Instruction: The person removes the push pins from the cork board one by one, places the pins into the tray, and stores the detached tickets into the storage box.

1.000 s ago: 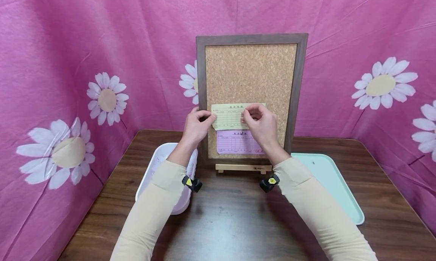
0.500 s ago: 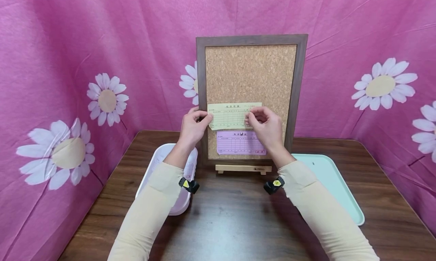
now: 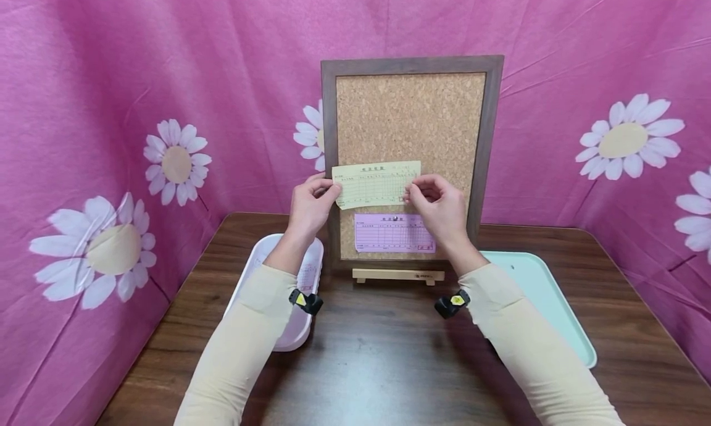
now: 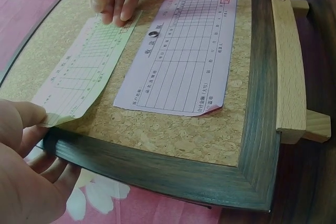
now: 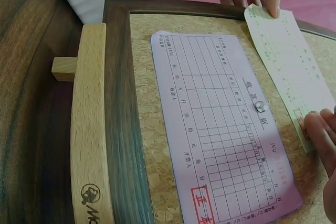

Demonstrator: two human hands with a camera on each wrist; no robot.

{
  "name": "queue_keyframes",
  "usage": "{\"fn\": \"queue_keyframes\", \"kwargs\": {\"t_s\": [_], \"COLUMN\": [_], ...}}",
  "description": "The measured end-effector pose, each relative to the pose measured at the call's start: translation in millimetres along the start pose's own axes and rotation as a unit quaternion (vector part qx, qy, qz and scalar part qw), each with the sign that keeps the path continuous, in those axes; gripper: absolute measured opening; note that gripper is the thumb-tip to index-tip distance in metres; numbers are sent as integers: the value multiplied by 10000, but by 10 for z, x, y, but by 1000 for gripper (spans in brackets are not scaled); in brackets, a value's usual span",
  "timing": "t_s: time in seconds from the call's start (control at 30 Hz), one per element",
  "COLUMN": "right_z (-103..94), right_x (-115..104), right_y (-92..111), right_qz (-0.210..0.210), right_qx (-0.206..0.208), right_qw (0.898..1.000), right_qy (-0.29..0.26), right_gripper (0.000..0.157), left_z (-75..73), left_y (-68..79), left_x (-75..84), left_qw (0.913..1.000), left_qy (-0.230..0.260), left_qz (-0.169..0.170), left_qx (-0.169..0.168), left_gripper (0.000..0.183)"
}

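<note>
A yellow-green receipt slip is held in front of the cork board, slightly tilted, its right end higher. My left hand pinches its left end between thumb and finger, over the board's left frame edge. At its right end my right hand pinches the slip near the lower corner. Below it a purple receipt slip lies on the cork, with a silver pushpin through its upper middle. In the left wrist view one lower corner of the purple slip curls up.
The board leans on a wooden stand on the brown table. To the left sits a white basket with printed slips inside, partly behind the left arm. A mint tray with a small dark item lies at right.
Both hands have drawn apart a little. The yellow-green slip has shifted left and slightly up, so a wider strip of cork shows above the purple slip.
</note>
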State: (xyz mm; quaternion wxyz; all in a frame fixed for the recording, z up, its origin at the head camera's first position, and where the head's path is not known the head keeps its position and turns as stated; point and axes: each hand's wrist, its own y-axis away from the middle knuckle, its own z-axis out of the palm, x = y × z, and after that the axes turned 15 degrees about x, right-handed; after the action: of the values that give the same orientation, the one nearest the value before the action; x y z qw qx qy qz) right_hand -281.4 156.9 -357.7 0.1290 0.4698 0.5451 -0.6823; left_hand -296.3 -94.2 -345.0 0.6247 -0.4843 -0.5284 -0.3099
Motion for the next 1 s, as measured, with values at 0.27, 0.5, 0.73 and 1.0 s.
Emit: {"fn": "queue_keyframes", "kwargs": {"t_s": [0.27, 0.5, 0.73, 1.0], "right_z": [-91, -155, -212, -311], "right_x": [19, 81, 92, 77], "right_y": [-15, -10, -24, -41], "right_qz": [16, 12, -34, -103], "right_qx": [11, 53, 131, 166], "right_qw": [9995, 9997, 9997, 9995], "right_qy": [326, 242, 217, 260], "right_gripper": [15, 13, 12, 12], "left_z": [-50, -92, -147, -177], "left_y": [-14, -29, -63, -65], "left_x": [9, 2, 16, 10], "left_qw": [9999, 9998, 9994, 9981], "left_qy": [103, 117, 147, 339], "left_qz": [-6, 77, -15, 28], "left_qx": [71, 147, 310, 522], "left_gripper": [27, 26, 27, 25]}}
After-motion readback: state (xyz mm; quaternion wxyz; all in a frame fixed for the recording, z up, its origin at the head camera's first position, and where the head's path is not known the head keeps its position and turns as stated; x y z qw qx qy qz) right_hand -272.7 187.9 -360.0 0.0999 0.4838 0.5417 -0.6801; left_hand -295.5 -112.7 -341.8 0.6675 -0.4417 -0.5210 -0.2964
